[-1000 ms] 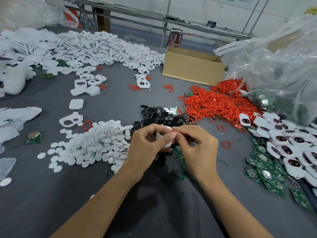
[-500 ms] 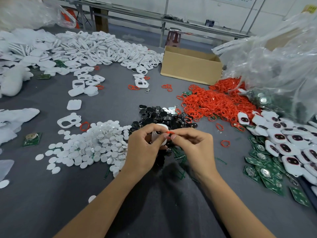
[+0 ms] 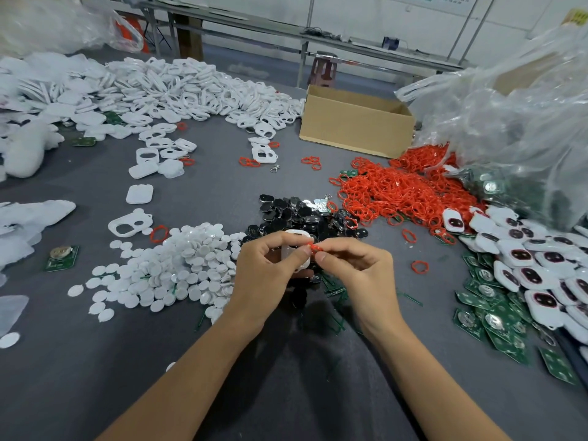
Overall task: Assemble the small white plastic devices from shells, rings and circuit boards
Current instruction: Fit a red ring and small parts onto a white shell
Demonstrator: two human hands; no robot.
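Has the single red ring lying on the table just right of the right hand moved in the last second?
No. The loose red ring keeps its place, just left of the green circuit boards and nearer than the red ring pile.

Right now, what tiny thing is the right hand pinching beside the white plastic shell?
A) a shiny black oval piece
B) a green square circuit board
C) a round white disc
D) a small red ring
D: the right hand pinches a small red ring at the edge of the white plastic shell, which the left hand holds.
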